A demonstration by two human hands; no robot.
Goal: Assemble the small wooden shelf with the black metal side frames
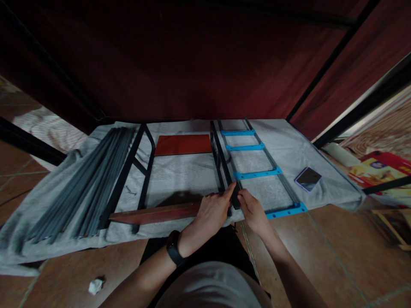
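Frame (224,157), angular black metal: seemingly steadied, pinched by right hand (254,209), touched by left hand (213,210) (grip unclear); likely needed firmness next.

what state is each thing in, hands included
left hand: index finger extended, at the right black frame
right hand: fingers bent at that frame's near end
near red board: right end hidden by left hand
rear red panel: between the black side pieces
grey tubes: lying side by side
blue-barred frame: lying down, four crossbars attached
phone: face up, screen dark
white scrap: crumpled, on floor
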